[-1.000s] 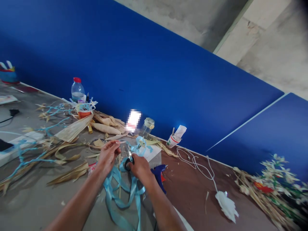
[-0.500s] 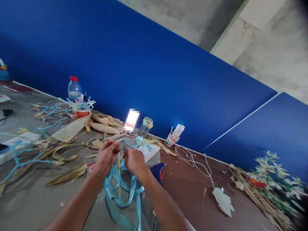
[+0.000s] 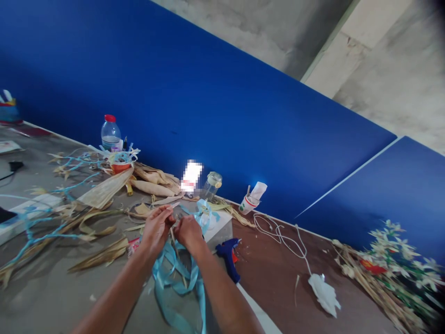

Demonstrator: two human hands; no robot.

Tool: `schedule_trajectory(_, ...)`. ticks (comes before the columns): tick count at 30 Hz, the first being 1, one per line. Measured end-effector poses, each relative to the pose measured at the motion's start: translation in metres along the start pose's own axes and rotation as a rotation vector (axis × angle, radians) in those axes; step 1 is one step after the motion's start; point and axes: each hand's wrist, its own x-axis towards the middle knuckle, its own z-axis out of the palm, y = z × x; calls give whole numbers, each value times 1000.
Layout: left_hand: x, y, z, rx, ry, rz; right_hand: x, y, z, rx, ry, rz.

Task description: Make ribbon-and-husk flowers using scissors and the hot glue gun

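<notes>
My left hand [image 3: 158,228] is closed, its fingers pinching the top of a thin pale stick [image 3: 184,279] that slants down below. A narrow whitish strip [image 3: 174,204] pokes out past those fingertips. Close beside it, my right hand [image 3: 188,233] is curled shut, with a small dark grey tip showing at its fingers; the rest is hidden in the grip. Loops of light blue ribbon [image 3: 168,306] hang and lie beneath both hands. Just right of my right forearm lies a blue glue gun [image 3: 228,257].
Dried husks [image 3: 153,186], blue-wrapped branches [image 3: 36,239] and a red-capped bottle [image 3: 110,134] stand left. Along the blue partition [image 3: 222,106] are a bright blurred screen [image 3: 191,176], a glass jar [image 3: 211,185] and a paper cup [image 3: 247,204]. White cable [image 3: 281,234] and white flowers [image 3: 396,250] lie right.
Both hands have stayed close together, the right one shifting slightly left. The stick's lower end has swung to the right. More of the glue gun shows beside my right forearm.
</notes>
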Motion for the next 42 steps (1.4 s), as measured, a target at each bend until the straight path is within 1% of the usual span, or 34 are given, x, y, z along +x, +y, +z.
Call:
schedule_trajectory(5,3,-2,-1,11,6,-3,-2,8,-6,329,105,-84)
schedule_trajectory(7,3,-3,-2,19,14,-11,-2,10,-9,533,163,-95)
schedule_trajectory(9,2,-4,-1,33,21,-17,-1,12,-12,804,255,-101)
schedule_trajectory(11,0,-6,1,42,-5,-21,-1,12,-15,980,331,-118)
schedule_trajectory(13,-4,-9,3,53,-62,-34,-2,12,-18,1036,368,-131)
schedule_trajectory(16,-8,-14,6,126,-156,-67,-3,15,-21,1059,395,-91)
schedule_trajectory(18,-9,-17,5,197,-198,-67,-3,20,-25,1074,405,-59)
schedule_trajectory(22,-6,-16,1,300,-175,-21,-1,40,-35,1062,406,-51)
schedule_trajectory(23,-6,-15,0,321,-167,-8,-1,44,-37,1047,382,-66)
schedule_trajectory(26,-7,-11,1,422,-176,37,-2,53,-43,946,255,-118)
schedule_trajectory(28,-9,-9,4,513,-206,71,-5,54,-46,837,191,-139)
schedule_trajectory(30,-12,-7,8,565,-236,82,-8,50,-48,741,167,-166)
schedule_trajectory(34,-15,-7,14,505,-222,31,-11,40,-49,634,206,-215)
schedule_trajectory(38,-14,-8,16,433,-214,-25,-10,37,-49,614,219,-229)
schedule_trajectory(40,-13,-9,14,420,-215,-41,-10,40,-48,623,243,-204)
schedule_trajectory(42,-11,-10,11,399,-198,-58,-13,46,-46,578,251,-147)
